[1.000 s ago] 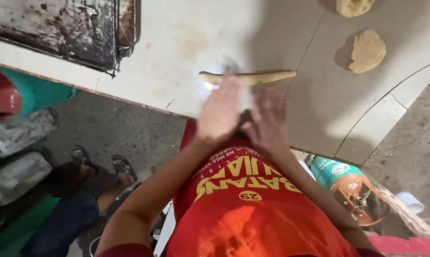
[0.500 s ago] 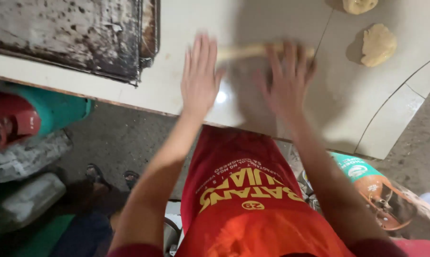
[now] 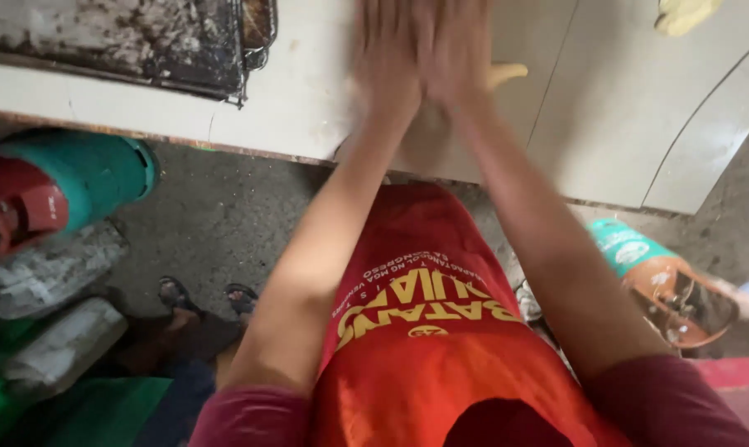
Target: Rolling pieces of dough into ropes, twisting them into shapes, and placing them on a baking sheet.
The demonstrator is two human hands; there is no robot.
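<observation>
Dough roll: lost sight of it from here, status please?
Left hand and right hand flat, side by side, pressing on dough roll; only its right tip shows. Baking tray apart at left, nothing in the way.

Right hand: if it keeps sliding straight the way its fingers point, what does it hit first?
Probably nothing in view. The right hand lies flat over the dough roll, fingers pointing away across the pale table toward the top edge. The dough piece sits well to its right, off that line.

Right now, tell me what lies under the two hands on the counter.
A pale dough roll pokes out past the right hand, lying on the white counter. The left hand and the right cover the rest of it, so its full length is hidden.
</observation>
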